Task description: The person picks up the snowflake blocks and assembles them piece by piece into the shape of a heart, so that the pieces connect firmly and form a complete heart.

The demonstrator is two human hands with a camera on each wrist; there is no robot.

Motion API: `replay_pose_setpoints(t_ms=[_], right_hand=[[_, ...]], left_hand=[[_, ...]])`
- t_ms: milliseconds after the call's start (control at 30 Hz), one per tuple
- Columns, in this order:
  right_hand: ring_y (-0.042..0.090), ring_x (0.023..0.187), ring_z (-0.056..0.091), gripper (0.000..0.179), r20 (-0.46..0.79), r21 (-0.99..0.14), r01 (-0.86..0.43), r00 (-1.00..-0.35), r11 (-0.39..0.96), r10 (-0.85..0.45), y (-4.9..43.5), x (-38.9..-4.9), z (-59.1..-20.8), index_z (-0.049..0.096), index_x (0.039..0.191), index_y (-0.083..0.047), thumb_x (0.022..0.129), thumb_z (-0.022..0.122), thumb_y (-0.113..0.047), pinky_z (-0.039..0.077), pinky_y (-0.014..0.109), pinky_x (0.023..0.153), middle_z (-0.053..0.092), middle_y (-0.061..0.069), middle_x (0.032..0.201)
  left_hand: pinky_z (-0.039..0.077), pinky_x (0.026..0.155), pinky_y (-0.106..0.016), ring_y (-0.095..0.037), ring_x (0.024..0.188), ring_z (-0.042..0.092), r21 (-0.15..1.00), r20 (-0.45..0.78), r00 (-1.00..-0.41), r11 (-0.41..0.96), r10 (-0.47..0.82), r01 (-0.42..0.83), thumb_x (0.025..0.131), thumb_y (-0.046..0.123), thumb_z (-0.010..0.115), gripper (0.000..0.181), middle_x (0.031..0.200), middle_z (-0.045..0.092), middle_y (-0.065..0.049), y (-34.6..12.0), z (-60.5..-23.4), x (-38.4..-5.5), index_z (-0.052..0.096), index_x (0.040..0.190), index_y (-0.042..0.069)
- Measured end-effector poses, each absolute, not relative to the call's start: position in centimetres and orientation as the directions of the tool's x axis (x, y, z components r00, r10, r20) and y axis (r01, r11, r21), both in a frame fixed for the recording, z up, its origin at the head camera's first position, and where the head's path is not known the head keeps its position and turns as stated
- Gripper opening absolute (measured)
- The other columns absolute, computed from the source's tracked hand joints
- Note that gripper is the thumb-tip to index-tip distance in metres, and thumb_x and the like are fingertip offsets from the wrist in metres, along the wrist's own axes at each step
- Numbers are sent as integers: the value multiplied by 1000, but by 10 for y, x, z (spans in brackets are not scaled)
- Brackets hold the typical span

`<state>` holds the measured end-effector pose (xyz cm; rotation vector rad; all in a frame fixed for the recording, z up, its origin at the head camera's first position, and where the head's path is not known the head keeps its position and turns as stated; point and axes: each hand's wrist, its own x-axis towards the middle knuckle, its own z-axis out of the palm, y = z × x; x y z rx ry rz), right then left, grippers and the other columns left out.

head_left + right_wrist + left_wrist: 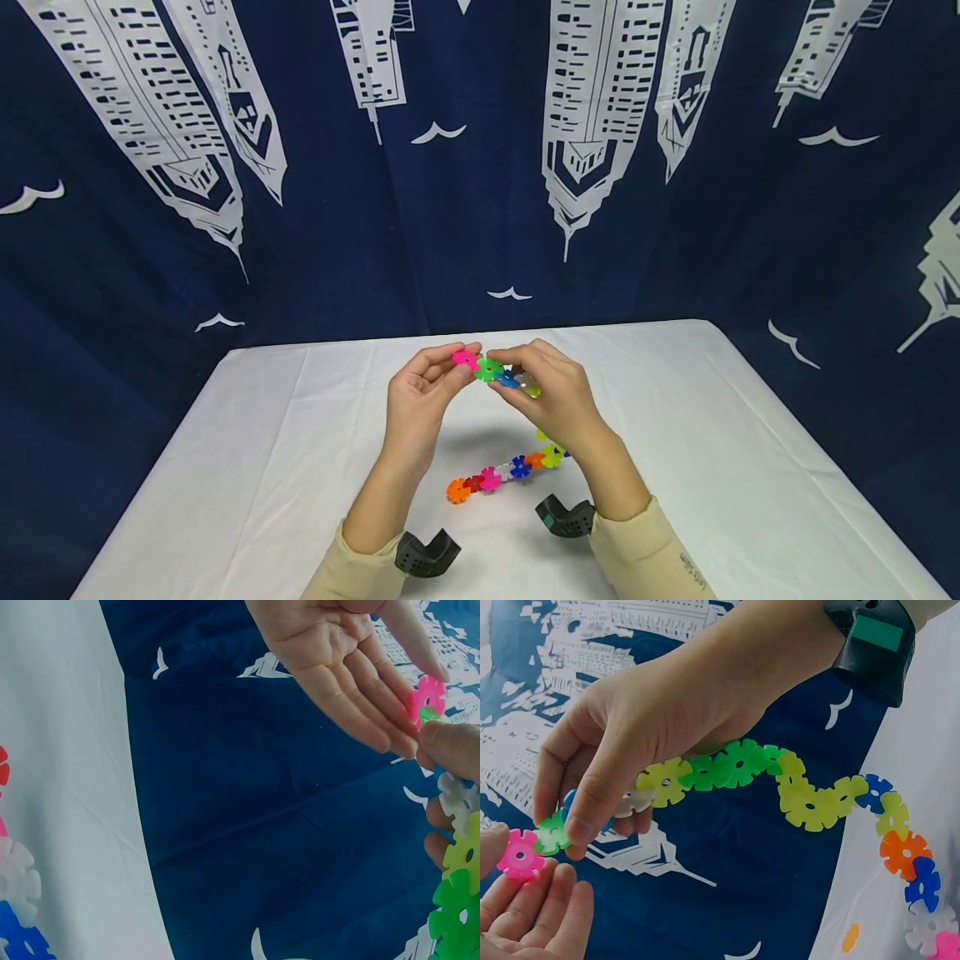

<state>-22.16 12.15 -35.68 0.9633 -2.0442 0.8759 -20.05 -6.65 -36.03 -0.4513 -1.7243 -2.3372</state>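
My left hand [420, 392] pinches a pink notched plastic disc [520, 854] between thumb and fingers. Beside it my right hand [551, 387] grips a chain of interlocking discs near its end, with finger and thumb on the green disc [490, 369]. Pink and green discs meet edge to edge; the left wrist view cannot tell how deeply their notches engage. From the right hand the chain runs through white, yellow [664, 781] and green [740, 763] discs and sags to the table. A blue disc is partly hidden behind the right fingers.
The chain's lower part lies on the white-covered table [300, 475], ending in an orange disc [458, 491]. A dark blue cloth [450, 208] with white building prints hangs behind the table. Each wrist carries a black camera mount [427, 553].
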Motion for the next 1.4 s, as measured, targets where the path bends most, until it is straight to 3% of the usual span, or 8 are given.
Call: replay_pose_setpoints(t_ms=[233,467,700,900,1167,1400], right_hand=[[13,84,64,38,842,-244,-863,-415,442,-346,120,-222,-355,71,107,-7,73,88,-6,53,16,65,75,5,97],[15,82,64,37,857,-176,-880,-357,441,-371,119,-219,-352,72,105,-4,71,88,-4,52,17,61,74,7,93],[16,82,66,40,869,-122,-884,-315,451,-382,118,-218,-352,73,106,-2,70,88,-3,53,17,60,74,8,93],[15,85,65,39,836,-208,-858,-405,470,-370,120,-220,-354,70,109,-6,74,86,-3,56,22,64,73,5,97],[14,100,64,42,714,-455,-802,-589,388,-380,120,-218,-354,64,122,-10,84,79,-5,59,28,87,70,3,114],[10,89,63,39,693,-545,-766,-641,341,-331,123,-217,-350,67,120,-12,83,81,-9,57,25,74,69,1,98]], left_hand=[[60,88,-36,-18,100,74,875,385,-923,-307,-26,374,91,2,70,32,113,75,-16,-65,-359,-199,62,119,-11],[60,87,-35,-20,99,74,877,385,-921,-290,-57,384,89,-1,71,26,113,72,-25,-63,-355,-196,68,114,-6],[60,87,-30,-18,101,74,891,395,-917,-219,-59,398,88,3,75,28,113,74,-21,-63,-354,-194,70,114,-2],[60,88,-33,-19,105,72,879,417,-908,-241,-25,411,89,3,73,30,118,73,-19,-61,-357,-196,67,117,-4],[58,91,-26,-21,109,68,893,397,-918,-228,-6,388,88,5,75,30,122,71,-12,-60,-358,-195,69,118,4],[60,86,-27,-21,108,65,881,403,-914,-290,45,374,87,-5,72,35,117,61,-5,-55,-358,-192,64,121,-7]])
